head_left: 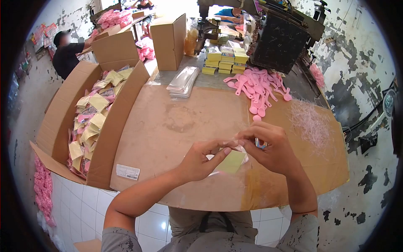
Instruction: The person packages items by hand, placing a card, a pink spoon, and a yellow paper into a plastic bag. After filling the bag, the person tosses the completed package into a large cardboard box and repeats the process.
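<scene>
Over the near part of the cardboard-covered table, my left hand (205,158) pinches the upper edge of a clear plastic bag with a pale yellow card (232,162) in it. My right hand (270,148) is closed at the same edge, fingertips close to those of the left. A small blue and white item (261,143) shows beneath the right fingers; what it is I cannot make out. Beyond the right hand lies a heap of pink plastic spoons (257,87). A stack of flat clear bags (184,81) rests farther back.
An open carton (108,145) on the left holds many filled packets. Card stacks (226,56) stand at the back, beside a dark machine (279,42). Clear plastic strips (310,125) lie to the right. A tall carton (168,42) and another person (66,54) are farther off.
</scene>
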The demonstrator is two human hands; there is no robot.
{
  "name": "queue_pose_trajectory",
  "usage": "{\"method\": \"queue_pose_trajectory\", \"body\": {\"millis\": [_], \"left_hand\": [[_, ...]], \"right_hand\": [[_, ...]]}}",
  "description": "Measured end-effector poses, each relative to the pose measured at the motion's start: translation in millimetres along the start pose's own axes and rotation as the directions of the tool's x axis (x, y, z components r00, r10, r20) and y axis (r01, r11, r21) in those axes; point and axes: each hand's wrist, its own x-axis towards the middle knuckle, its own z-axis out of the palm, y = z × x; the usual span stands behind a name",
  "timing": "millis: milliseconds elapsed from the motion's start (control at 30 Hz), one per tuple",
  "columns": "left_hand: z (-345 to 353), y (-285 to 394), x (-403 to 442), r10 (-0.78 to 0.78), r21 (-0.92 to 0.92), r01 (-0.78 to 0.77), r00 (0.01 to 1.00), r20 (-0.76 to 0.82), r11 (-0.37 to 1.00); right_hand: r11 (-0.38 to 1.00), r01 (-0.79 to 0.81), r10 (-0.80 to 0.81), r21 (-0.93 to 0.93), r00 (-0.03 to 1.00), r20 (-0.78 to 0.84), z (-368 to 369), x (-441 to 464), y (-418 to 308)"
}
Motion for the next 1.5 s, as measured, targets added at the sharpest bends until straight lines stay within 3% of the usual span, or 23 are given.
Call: {"method": "queue_pose_trajectory", "body": {"millis": [100,133,200,233,300,400,533,600,633,733,767,800,867,1000,1033,1100,1167,1233,1300,1367,1400,1500], "left_hand": [[4,-13,2,0.016,-0.277,-0.036,0.997,-0.076,0.96],[5,-13,3,0.011,-0.294,-0.039,0.995,-0.096,0.955],[5,-10,5,0.004,-0.328,-0.047,0.991,-0.133,0.943],[4,-11,4,-0.013,-0.282,-0.023,0.992,-0.127,0.959],[1,-12,2,-0.05,-0.188,0.028,0.992,-0.115,0.982],[2,-7,-1,0.026,0.116,-0.009,0.988,-0.15,0.993],[4,-10,-1,0.184,0.361,-0.131,0.976,-0.116,0.923],[4,-15,-1,0.259,0.483,-0.199,0.964,-0.058,0.853],[3,-15,1,0.227,0.425,-0.181,0.972,-0.06,0.887],[-1,-16,5,0.097,0.168,-0.083,0.992,-0.08,0.982],[-3,-22,8,0.033,0.029,-0.03,0.996,-0.086,0.999],[-5,-25,8,-0.034,-0.112,0.025,0.996,-0.085,0.993],[-8,-21,10,-0.11,-0.223,0.093,0.992,-0.064,0.97],[-8,-23,13,-0.141,-0.325,0.114,0.988,-0.061,0.939],[-7,-21,13,-0.155,-0.332,0.125,0.986,-0.064,0.935],[-8,-14,14,-0.181,-0.341,0.148,0.981,-0.067,0.928],[-6,-14,13,-0.12,-0.262,0.092,0.989,-0.091,0.961],[-4,-16,13,-0.086,-0.221,0.059,0.99,-0.112,0.973],[-2,-22,14,-0.074,-0.22,0.045,0.99,-0.122,0.974],[-3,-26,15,-0.071,-0.226,0.041,0.989,-0.128,0.973],[-3,-26,15,-0.071,-0.228,0.039,0.988,-0.134,0.973],[-1,-21,14,-0.086,-0.239,0.055,0.989,-0.122,0.97]], "right_hand": [[0.999,0.043,-0.043,-0.003,0.99,-0.131,13,0,7],[0.998,0.062,-0.062,-0.002,0.981,-0.182,17,0,9],[0.95,0.214,-0.258,-0.228,0.948,-0.186,21,2,11],[0.899,0.28,-0.351,-0.336,0.92,-0.172,22,2,12],[0.837,0.299,-0.382,-0.458,0.919,-0.097,28,4,10],[0.742,0.321,-0.416,-0.588,0.909,-0.03,37,2,10],[0.612,0.351,-0.429,-0.709,0.9,0.076,42,3,15],[0.69,0.28,-0.329,-0.667,0.943,0.055,39,6,16],[0.725,0.238,-0.275,-0.646,0.96,0.045,36,9,18],[0.88,0.054,-0.16,-0.472,0.969,-0.189,7,7,45],[0.982,-0.163,0.151,-0.096,0.981,-0.125,-13,0,44],[0.875,-0.406,0.406,0.262,0.912,0.057,-36,-9,45],[0.596,-0.481,0.373,0.643,0.875,0.308,-94,-55,83],[0.756,-0.56,0.642,0.338,0.734,-0.219,-154,-118,174],[0.764,-0.593,0.644,0.255,0.673,-0.363,-156,-122,178],[0.757,-0.632,0.481,-0.167,0.711,-0.512,-155,-135,178],[0.575,-0.608,0.276,-0.548,0.774,-0.569,-148,-146,174],[0.256,-0.529,0.078,-0.809,0.845,-0.529,-139,-148,166],[0.603,-0.429,0.083,-0.673,0.872,-0.482,-118,-122,139],[0.867,-0.324,0.176,-0.379,0.91,-0.375,-83,-94,103],[0.939,-0.299,0.251,-0.168,0.932,-0.26,-63,-82,88],[0.958,-0.233,0.235,0.164,0.972,0.011,-8,-53,48]]}}
